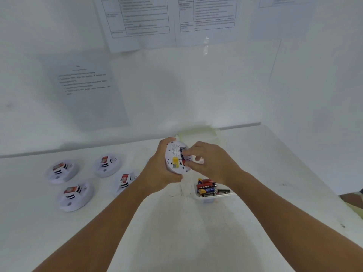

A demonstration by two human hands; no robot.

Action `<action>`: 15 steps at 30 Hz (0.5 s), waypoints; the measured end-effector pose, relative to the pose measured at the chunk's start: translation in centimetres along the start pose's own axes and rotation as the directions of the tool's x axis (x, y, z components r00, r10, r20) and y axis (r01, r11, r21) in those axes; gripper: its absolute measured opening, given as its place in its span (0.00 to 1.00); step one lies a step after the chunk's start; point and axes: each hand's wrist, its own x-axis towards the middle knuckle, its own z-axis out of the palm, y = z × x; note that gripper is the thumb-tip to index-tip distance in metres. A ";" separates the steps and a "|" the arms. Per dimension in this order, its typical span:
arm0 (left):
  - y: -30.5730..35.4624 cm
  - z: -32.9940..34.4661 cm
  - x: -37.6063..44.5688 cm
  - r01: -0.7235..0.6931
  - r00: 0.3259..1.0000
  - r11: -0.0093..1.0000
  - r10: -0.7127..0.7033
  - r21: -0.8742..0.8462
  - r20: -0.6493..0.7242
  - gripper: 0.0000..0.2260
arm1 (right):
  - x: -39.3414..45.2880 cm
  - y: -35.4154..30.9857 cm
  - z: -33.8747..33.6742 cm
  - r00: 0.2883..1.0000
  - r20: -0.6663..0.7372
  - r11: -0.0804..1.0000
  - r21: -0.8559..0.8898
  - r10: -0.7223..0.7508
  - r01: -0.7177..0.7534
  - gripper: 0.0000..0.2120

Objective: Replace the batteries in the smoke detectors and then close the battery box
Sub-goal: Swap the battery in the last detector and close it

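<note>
My left hand (160,169) grips a white round smoke detector (175,157), held up above the table with its back side toward me; a yellow label and an open battery bay show. My right hand (208,161) has its fingertips curled into that bay, pinching something red and black there, probably a battery. Below my right wrist a small clear battery box (213,199) stands open with several red, black and yellow batteries (209,188) inside. Several more white smoke detectors lie on the table at left, such as one at the front (75,196) and one further back (107,164).
The white table (176,232) ends at a white wall with printed sheets (86,83) taped to it. A side wall closes the right. Pale tape marks the table behind my hands. A dark object shows at the far right edge (353,199).
</note>
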 end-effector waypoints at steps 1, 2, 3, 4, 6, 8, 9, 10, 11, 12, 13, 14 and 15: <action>0.0 -0.2 0.0 0.003 1.000 1.000 -0.003 0.002 0.011 0.45 | 0.2 -0.1 0.0 1.000 0.008 1.000 -0.003 -0.016 0.016 0.16; 0.0 -0.4 0.0 0.009 1.000 1.000 -0.009 0.000 0.021 0.45 | 0.4 -0.3 0.0 0.999 0.020 0.999 -0.011 -0.033 0.034 0.16; -0.1 -0.6 -0.1 0.016 0.999 1.000 -0.016 -0.001 0.030 0.45 | 0.5 -0.4 0.0 0.998 0.036 0.998 -0.030 -0.053 0.054 0.17; -0.2 -0.8 -0.1 0.022 0.999 1.000 -0.022 0.000 0.041 0.45 | 0.7 -0.5 0.1 0.996 0.050 0.996 -0.055 -0.074 0.077 0.16; -0.2 -1.2 -0.1 0.029 0.997 1.000 -0.028 -0.004 0.074 0.45 | 1.0 -0.7 0.5 0.990 0.069 0.985 -0.114 -0.121 0.129 0.14; -0.2 -1.6 0.0 0.039 0.994 0.999 -0.038 -0.012 0.102 0.45 | 1.3 -0.8 0.8 0.985 0.059 0.973 -0.160 -0.159 0.167 0.11; 0.0 -1.8 0.0 0.046 0.993 0.999 -0.044 -0.016 0.108 0.45 | 1.4 -0.8 0.9 0.984 0.050 0.971 -0.164 -0.170 0.176 0.11; 0.1 -2.0 0.0 0.051 0.993 0.998 -0.048 -0.025 0.108 0.45 | 1.5 -0.8 1.0 0.984 0.040 0.971 -0.158 -0.176 0.180 0.11; 0.1 -2.2 0.1 0.054 0.993 0.998 -0.051 -0.032 0.106 0.44 | 1.6 -0.7 1.0 0.984 0.027 0.973 -0.143 -0.178 0.180 0.12; 0.1 -2.3 0.1 0.055 0.994 0.998 -0.051 -0.038 0.102 0.44 | 1.6 -0.6 1.0 0.985 0.015 0.977 -0.122 -0.175 0.175 0.13; 0.0 -2.5 0.3 0.056 0.994 0.998 -0.052 -0.038 0.094 0.44 | 1.7 -0.6 1.0 0.986 0.006 0.981 -0.098 -0.169 0.168 0.14; -0.1 -2.7 0.4 0.059 0.995 0.997 -0.056 -0.039 0.089 0.43 | 1.6 -0.6 1.1 0.987 -0.001 0.984 -0.075 -0.160 0.159 0.14; -0.3 -2.8 0.4 0.064 0.995 0.997 -0.060 -0.036 0.084 0.44 | 1.6 -0.6 1.2 0.990 -0.001 0.988 -0.051 -0.144 0.144 0.15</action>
